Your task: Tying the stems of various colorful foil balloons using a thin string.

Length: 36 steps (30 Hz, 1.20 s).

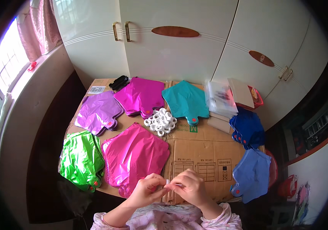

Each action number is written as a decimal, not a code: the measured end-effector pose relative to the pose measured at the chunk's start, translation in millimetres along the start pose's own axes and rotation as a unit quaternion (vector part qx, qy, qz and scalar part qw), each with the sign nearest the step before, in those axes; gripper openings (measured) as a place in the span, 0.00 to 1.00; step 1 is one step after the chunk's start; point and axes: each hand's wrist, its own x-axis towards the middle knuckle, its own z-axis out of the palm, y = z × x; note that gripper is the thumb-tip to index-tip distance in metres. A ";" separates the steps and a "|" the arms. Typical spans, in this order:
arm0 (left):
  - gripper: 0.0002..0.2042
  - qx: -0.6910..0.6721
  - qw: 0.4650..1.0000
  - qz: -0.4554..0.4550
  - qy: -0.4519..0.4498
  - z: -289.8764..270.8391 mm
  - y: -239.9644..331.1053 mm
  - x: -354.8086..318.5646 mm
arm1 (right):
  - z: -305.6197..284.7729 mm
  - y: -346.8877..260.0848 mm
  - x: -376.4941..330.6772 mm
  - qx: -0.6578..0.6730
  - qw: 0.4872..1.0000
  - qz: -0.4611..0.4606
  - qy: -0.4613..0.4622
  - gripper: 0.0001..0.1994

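Working from the cardboard sheet (206, 153): at its near edge, just right of the pink foil balloon (135, 155), my left hand (146, 189) pinches a small white ring (167, 182); my right hand (189, 186) meets it, fingers closed on the ring too.

So the surface (194, 147) has foil balloon stacks (133, 157) all around its edges, the pile of tape rolls (161, 122) sits mid-back between them, and a cabinet (179, 50) stands right behind everything.
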 end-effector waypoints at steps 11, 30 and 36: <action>0.07 -0.406 0.906 -0.115 0.013 10.2 -9.0 -1.0 | 27.8 26.0 -22.8 0.349 0.904 0.244 -0.030 0.05; 0.07 -0.382 0.920 -0.051 -0.067 -1.9 -11.6 -0.5 | 24.1 18.4 -33.1 0.414 0.886 0.205 -0.049 0.08; 0.06 -0.388 0.912 -0.061 -0.122 -13.4 -7.0 -3.3 | 25.2 18.4 -27.6 0.461 0.864 0.196 -0.052 0.04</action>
